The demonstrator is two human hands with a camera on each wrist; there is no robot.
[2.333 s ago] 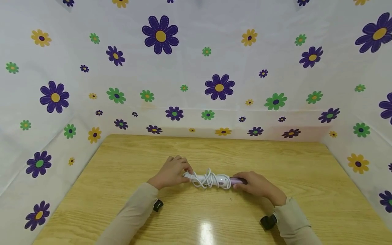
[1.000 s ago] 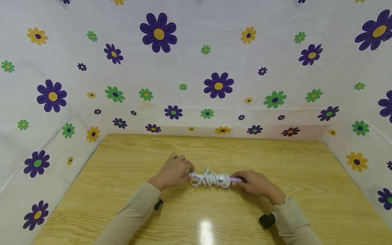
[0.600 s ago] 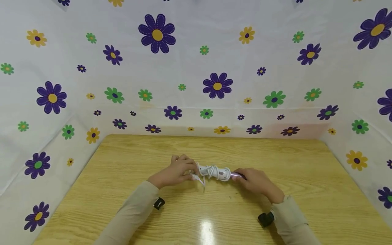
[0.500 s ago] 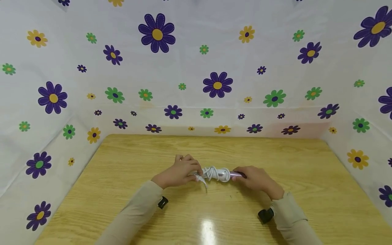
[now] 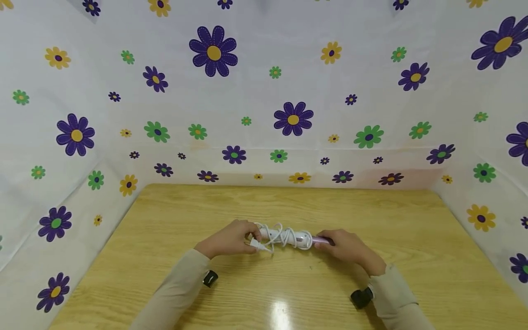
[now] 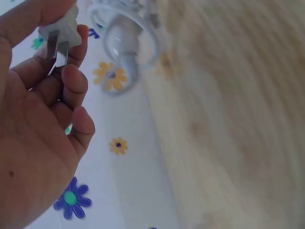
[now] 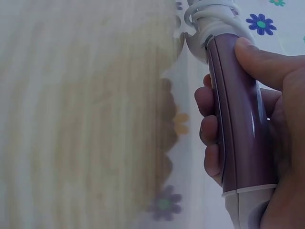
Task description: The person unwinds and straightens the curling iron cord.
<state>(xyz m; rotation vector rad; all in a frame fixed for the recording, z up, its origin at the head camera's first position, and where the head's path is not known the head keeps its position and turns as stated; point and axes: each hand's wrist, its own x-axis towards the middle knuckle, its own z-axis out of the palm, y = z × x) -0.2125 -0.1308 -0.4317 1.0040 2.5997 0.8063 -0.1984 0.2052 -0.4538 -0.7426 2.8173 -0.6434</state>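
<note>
Held level over the table in the head view is a hair straightener (image 5: 292, 238), with a white body and a purple end. Its white cord (image 5: 273, 239) is wound loosely around the white part. My right hand (image 5: 344, 246) grips the purple end, thumb along one side and fingers curled round the other, as the right wrist view shows on the purple casing (image 7: 243, 114). My left hand (image 5: 232, 238) pinches the white plug (image 6: 62, 34) between thumb and fingers. Two flat metal prongs point toward the palm. Beside the plug hangs the straightener's cord end (image 6: 126, 38).
A wood-grain table (image 5: 198, 293) lies beneath both hands. White flower-printed sheeting (image 5: 247, 91) stands along its back and both sides. Each sleeve carries a black wrist camera, such as the right one (image 5: 361, 298).
My left hand has drawn the plug end away from the wound cord and moved slightly left with it. The right hand keeps its grip on the purple end, nearly in place.
</note>
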